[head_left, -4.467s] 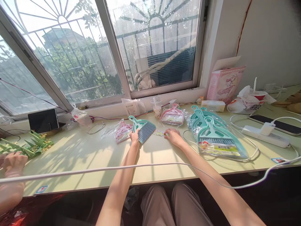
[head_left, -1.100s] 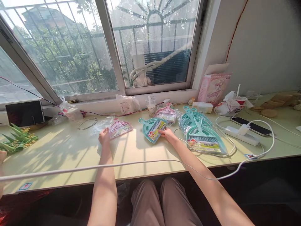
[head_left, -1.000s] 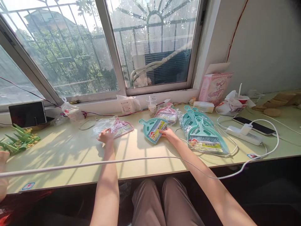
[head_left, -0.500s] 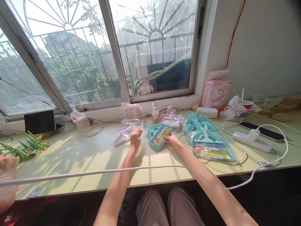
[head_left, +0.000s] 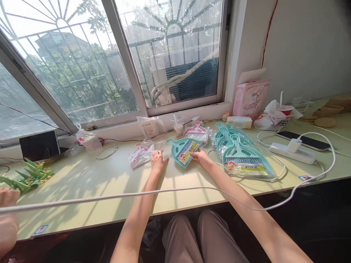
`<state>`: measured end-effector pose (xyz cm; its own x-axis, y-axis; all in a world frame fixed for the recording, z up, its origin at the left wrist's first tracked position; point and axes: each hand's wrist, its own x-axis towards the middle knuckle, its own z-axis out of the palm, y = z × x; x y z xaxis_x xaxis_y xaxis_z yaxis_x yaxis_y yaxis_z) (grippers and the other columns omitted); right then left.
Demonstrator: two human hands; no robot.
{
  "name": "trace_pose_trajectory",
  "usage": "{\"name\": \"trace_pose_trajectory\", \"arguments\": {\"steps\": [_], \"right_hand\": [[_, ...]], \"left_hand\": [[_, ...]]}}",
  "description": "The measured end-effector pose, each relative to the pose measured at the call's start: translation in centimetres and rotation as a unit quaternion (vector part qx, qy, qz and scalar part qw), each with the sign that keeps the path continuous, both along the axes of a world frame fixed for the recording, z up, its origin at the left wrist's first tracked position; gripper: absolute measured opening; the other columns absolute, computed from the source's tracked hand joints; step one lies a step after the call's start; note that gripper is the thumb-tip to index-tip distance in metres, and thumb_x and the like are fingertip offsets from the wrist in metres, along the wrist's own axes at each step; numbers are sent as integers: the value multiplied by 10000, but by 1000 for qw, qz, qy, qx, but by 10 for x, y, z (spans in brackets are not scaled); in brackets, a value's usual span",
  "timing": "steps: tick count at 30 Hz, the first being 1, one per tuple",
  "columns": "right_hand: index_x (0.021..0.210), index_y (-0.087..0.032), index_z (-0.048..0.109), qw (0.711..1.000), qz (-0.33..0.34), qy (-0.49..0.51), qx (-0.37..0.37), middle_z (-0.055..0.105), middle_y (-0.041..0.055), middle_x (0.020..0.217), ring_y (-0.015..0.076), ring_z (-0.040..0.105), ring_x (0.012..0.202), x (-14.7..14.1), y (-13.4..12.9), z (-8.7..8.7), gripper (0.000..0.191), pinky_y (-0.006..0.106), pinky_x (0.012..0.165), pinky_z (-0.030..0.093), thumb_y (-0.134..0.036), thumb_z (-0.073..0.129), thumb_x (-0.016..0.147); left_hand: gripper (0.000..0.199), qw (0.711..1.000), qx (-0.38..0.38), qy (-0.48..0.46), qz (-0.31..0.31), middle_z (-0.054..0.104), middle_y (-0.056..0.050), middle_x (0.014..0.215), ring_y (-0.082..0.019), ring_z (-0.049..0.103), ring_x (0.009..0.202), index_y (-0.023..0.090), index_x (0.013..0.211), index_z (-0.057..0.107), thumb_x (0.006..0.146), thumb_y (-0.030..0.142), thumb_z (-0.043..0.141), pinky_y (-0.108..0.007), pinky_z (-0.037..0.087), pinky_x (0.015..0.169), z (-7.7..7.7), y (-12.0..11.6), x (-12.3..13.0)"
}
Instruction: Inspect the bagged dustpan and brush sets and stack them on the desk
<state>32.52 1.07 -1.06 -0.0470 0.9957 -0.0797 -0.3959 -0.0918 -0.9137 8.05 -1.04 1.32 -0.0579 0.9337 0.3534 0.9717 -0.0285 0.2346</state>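
My right hand [head_left: 202, 157] grips the corner of a teal dustpan-and-brush set [head_left: 184, 152] with a printed label, its handle pointing to the upper left. My left hand [head_left: 157, 161] is low over the table, fingers apart, at the right edge of a pink dustpan set [head_left: 139, 155] in clear plastic. Whether its fingertips touch the plastic I cannot tell. Another wrapped pink dustpan set [head_left: 197, 132] lies behind the teal one. On the right, several teal dustpan sets [head_left: 241, 160] lie overlapping in clear wrapping.
A white cable [head_left: 131, 193] crosses in front of my forearms to a power strip [head_left: 293, 153] beside a phone [head_left: 303, 140]. A drink cup [head_left: 178, 126] stands near the window. At left are a tablet [head_left: 40, 146], green artificial plants [head_left: 29, 177] and another person's hand [head_left: 9, 197].
My left hand has come down and its fingers have spread. The plastic beside it has sunk towards the pink set. My right hand still holds the teal set; the view has shifted slightly.
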Motion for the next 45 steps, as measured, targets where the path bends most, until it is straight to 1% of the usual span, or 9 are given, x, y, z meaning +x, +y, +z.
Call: {"name": "trace_pose_trajectory", "arguments": {"steps": [5, 7, 10, 14, 21, 29, 34, 41, 45], "right_hand": [[933, -170, 609, 1000, -3, -1, -27, 754, 101, 958, 265, 721, 959, 3, 1, 4, 316, 423, 895, 607, -54, 736, 669], [933, -169, 603, 999, 2, -8, -31, 752, 99, 966, 261, 721, 961, 3, 3, 4, 313, 416, 893, 609, -58, 738, 674], [927, -167, 596, 999, 8, -20, -37, 750, 95, 944, 257, 726, 940, 3, 5, 2, 323, 409, 883, 613, -56, 750, 666], [899, -161, 593, 999, 4, -26, -37, 746, 95, 911, 247, 732, 890, 1, 6, 0, 308, 402, 863, 617, -42, 744, 659], [882, -164, 612, 999, 6, -33, -41, 750, 69, 875, 216, 732, 826, 1, 3, 2, 263, 375, 820, 630, -31, 710, 677], [863, -159, 624, 998, -50, -21, -18, 752, 71, 901, 207, 726, 829, 6, 8, -3, 205, 339, 792, 631, -45, 680, 702], [867, -149, 637, 998, -60, -16, -11, 751, 69, 893, 192, 721, 799, 7, 8, -2, 189, 313, 760, 632, -57, 684, 709], [879, -154, 629, 998, -56, -26, -29, 746, 53, 851, 185, 715, 775, 7, 6, 1, 194, 324, 778, 627, -53, 670, 719], [874, -159, 625, 997, -61, -31, -35, 745, 54, 852, 194, 717, 810, 7, 6, 1, 188, 342, 821, 619, -48, 662, 726]], "left_hand": [[631, 1000, -8, 17, -19, 355, -219, 1536, -343, 274, 1456, 123, 1449, 394, 846, 203, 562, -496, 268, 1146, -9, 5, -3], [656, 999, -33, 11, -36, 423, -230, 1494, -312, 327, 1439, 98, 1480, 328, 837, 91, 459, -495, 247, 1156, -12, 6, -4], [545, 997, -29, 8, -69, 618, -153, 1313, -262, 525, 1278, 174, 1329, 519, 831, 26, 355, -501, 202, 1172, -9, 6, -5], [325, 997, 4, -21, -74, 731, -99, 1000, -249, 644, 1043, 211, 1148, 631, 925, 196, 395, -484, 239, 1156, -4, 6, -2], [596, 996, 7, 12, -85, 471, -188, 1471, -335, 420, 1368, 177, 1369, 511, 882, 514, 571, -504, 264, 1155, -14, 10, -1], [432, 988, -45, 78, -124, 458, -109, 1507, -291, 398, 1390, 246, 1315, 588, 891, 315, 546, -525, 184, 1201, -11, 5, 1], [434, 984, -6, 84, -155, 632, -71, 1323, -258, 552, 1218, 251, 1164, 702, 848, 104, 443, -464, 289, 1150, -6, 1, 6], [315, 998, 19, 30, -52, 718, -88, 1095, -255, 621, 1078, 211, 1075, 721, 903, 194, 458, -386, 399, 1034, 7, -3, 6], [373, 997, 73, -19, 19, 595, -113, 1350, -300, 457, 1332, 235, 1261, 615, 944, 388, 490, -466, 311, 1130, 12, -2, -2]]}}
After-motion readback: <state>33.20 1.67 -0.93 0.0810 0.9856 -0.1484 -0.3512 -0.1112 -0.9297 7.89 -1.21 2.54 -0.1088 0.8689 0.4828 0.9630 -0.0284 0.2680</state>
